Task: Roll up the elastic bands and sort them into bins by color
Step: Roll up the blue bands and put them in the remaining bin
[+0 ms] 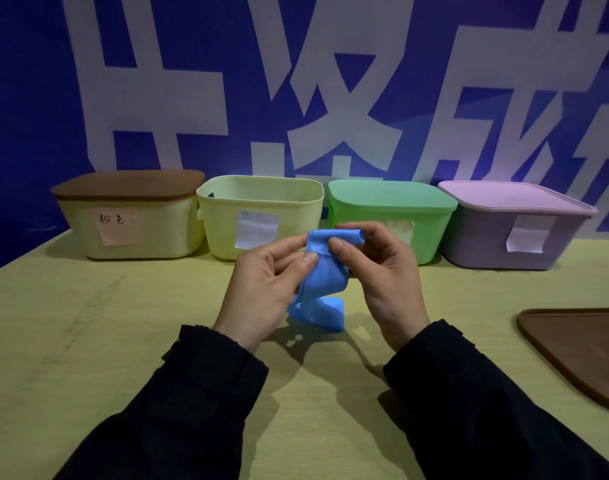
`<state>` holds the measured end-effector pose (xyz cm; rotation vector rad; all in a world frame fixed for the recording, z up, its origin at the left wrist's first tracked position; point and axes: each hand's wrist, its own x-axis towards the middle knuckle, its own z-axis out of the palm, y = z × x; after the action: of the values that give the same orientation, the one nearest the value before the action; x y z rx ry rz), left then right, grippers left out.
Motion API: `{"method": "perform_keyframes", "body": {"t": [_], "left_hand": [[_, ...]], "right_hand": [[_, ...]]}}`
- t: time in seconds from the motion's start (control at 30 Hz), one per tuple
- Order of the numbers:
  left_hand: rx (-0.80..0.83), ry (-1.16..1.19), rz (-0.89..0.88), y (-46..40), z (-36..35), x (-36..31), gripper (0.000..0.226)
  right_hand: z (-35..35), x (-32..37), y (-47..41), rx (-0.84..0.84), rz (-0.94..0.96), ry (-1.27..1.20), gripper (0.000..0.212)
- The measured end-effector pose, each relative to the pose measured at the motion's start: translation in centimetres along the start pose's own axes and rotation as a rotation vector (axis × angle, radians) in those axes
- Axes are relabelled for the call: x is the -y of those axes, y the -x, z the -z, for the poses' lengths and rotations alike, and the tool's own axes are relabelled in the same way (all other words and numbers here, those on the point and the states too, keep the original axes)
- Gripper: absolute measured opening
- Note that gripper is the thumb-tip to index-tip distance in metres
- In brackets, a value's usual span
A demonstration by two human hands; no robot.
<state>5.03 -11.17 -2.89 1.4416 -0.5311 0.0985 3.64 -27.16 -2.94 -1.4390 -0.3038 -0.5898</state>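
Observation:
A blue elastic band (322, 292) hangs between both hands above the yellow table (88, 341). Its top end is folded over near my fingertips and its lower end rests crumpled on the table. My left hand (261, 289) pinches the band's upper left edge with thumb and fingers. My right hand (382, 275) grips the folded top from the right. Four bins stand in a row behind: a yellow bin with a brown lid (129, 216), an open yellow bin (261, 216), a green lidded bin (393, 216) and a purple lidded bin (514, 226).
A loose brown lid (580, 351) lies flat at the table's right edge. Paper labels are stuck to the bins' fronts. A blue banner with big white characters (330, 98) fills the wall behind the bins.

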Motion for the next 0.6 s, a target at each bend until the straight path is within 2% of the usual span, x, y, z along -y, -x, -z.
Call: {"method": "perform_keyframes", "body": {"t": [0.13, 0.23, 0.37, 0.43, 0.53, 0.6], "left_hand": [[-0.024, 0.013, 0.005, -0.05, 0.05, -0.03, 0.029], [-0.053, 0.009, -0.018, -0.05, 0.01, 0.09, 0.040], [-0.082, -0.045, -0.116, -0.32, 0.28, 0.55, 0.024], [-0.106, -0.059, -0.143, -0.39, 0.22, 0.65, 0.024], [-0.237, -0.244, -0.225, -0.36, 0.14, 0.90, 0.025], [-0.299, -0.358, -0.282, -0.33, 0.32, 0.67, 0.013]], "right_hand": [[-0.04, 0.03, 0.08, 0.003, 0.030, 0.017, 0.007], [-0.45, 0.28, 0.36, 0.031, 0.030, -0.006, 0.013], [-0.39, 0.38, 0.26, 0.072, -0.018, -0.044, 0.014], [-0.31, 0.27, 0.27, 0.102, -0.020, -0.038, 0.013], [-0.17, -0.01, 0.32, 0.057, 0.083, 0.122, 0.016], [0.07, -0.23, 0.28, -0.003, 0.204, 0.296, 0.019]]}}
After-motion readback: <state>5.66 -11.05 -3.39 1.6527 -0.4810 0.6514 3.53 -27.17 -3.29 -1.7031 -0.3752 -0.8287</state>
